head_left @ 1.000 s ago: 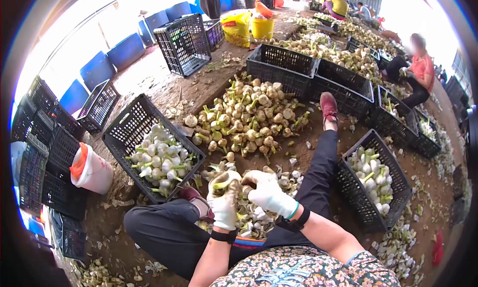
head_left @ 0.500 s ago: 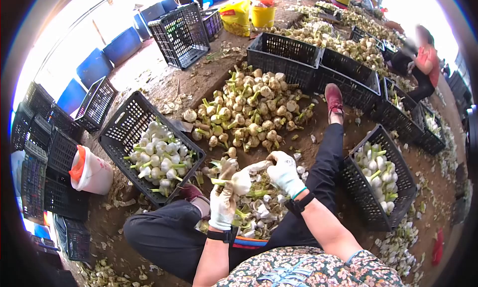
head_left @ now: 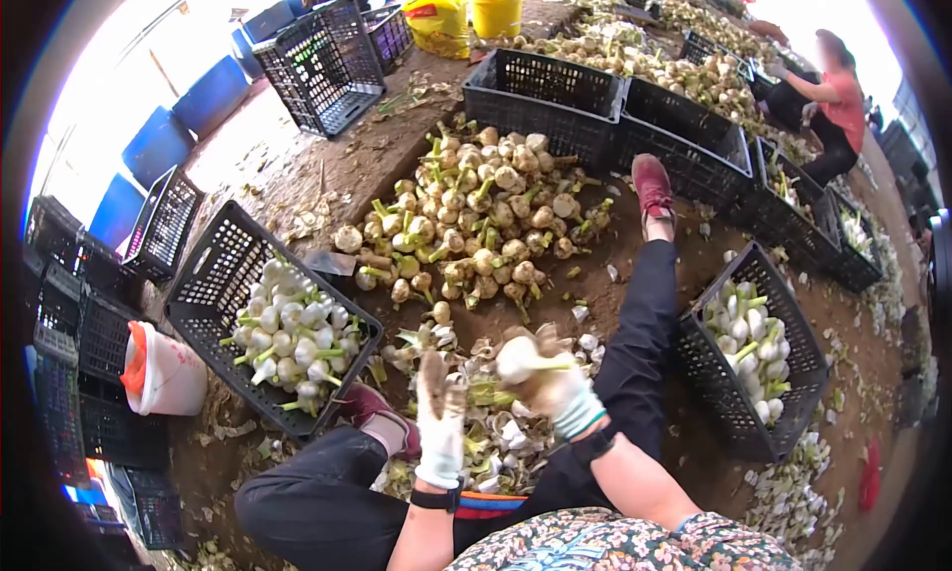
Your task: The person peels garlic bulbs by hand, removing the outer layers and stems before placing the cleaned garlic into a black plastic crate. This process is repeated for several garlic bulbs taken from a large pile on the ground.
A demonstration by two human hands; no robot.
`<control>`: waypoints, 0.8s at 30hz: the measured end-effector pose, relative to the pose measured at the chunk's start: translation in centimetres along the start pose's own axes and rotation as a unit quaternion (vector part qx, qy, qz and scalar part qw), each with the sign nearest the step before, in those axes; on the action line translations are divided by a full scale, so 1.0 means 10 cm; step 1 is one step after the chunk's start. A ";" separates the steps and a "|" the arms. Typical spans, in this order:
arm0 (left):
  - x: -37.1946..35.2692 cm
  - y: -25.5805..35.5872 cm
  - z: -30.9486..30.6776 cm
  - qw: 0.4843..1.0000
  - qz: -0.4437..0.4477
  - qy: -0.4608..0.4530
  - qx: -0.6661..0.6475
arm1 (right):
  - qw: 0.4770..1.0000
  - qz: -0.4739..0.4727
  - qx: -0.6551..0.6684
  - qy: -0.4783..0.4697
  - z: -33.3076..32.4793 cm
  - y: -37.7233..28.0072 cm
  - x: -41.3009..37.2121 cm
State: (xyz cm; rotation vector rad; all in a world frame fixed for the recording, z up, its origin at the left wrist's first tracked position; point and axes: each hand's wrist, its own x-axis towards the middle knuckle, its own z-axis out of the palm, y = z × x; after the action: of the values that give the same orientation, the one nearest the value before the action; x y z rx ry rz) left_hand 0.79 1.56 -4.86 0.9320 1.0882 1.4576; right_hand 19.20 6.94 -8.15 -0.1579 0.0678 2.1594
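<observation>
A white peeled garlic bulb (head_left: 518, 361) with a green stem is in my right hand (head_left: 557, 388), which is gloved and blurred by motion. My left hand (head_left: 438, 422), in a dirt-stained glove, is raised beside it with fingers extended and nothing in them. Below both hands lie loose skins and peelings (head_left: 501, 437) between my legs. Beyond them is a heap of unpeeled garlic (head_left: 486, 214). On the left, a black crate (head_left: 213, 274) holds white garlic bulbs (head_left: 295, 328); another black crate (head_left: 724, 393) on the right holds more bulbs with green stems.
Black crates (head_left: 540, 105) line the far side of the heap. A white bucket (head_left: 174, 373) stands at the left, a yellow bucket (head_left: 498, 16) at the back. A flat blade (head_left: 329, 263) lies beside the heap. A person (head_left: 843, 105) sits at the upper right.
The garlic bulb has passed from my left hand to my right hand. My left hand has opened. The view has shifted, and the seated person's arm is now raised.
</observation>
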 end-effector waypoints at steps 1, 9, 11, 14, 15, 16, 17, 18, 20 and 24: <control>0.02 0.02 -0.05 0.999 -0.013 0.036 -0.029 | 0.995 -0.029 0.053 -0.073 0.03 -0.21 -0.13; 0.07 -0.25 0.05 0.978 -0.137 0.155 -0.027 | 0.588 -0.257 -0.677 0.360 -1.47 -1.31 1.49; 0.04 -0.25 0.05 0.982 -0.142 0.120 -0.021 | 0.487 -0.201 -0.722 0.449 -1.37 -1.26 1.75; 0.06 -0.13 0.13 0.977 -0.169 0.125 -0.027 | 0.469 -0.241 -0.720 0.451 -1.28 -1.20 1.77; 0.09 -0.15 0.13 0.974 -0.176 0.139 -0.039 | 0.602 -0.223 -0.638 0.424 -1.33 -1.21 1.74; 0.10 -0.19 0.11 0.973 -0.175 0.141 -0.043 | 0.719 -0.198 -0.540 0.390 -1.33 -1.22 1.62; 0.10 -0.24 0.09 0.962 -0.203 0.161 -0.091 | 0.850 -0.214 -0.425 0.226 -1.27 -1.22 1.49; 0.10 -0.30 0.07 0.946 -0.230 0.179 -0.139 | 0.821 -0.187 -0.437 0.317 -1.23 -1.12 1.32; 0.07 -0.35 0.09 0.943 -0.238 0.187 -0.139 | 0.658 -0.135 -0.647 0.360 -1.01 -0.91 1.09; -0.08 -0.33 0.15 0.956 -0.206 0.167 -0.128 | 0.523 -0.119 -0.817 0.210 -1.17 -0.60 1.21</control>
State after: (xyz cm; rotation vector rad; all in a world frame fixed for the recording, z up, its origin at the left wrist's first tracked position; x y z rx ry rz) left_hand 3.31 1.10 -7.62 0.2538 1.2147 1.3853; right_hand 18.54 18.98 -21.30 -1.6127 -1.6384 1.1044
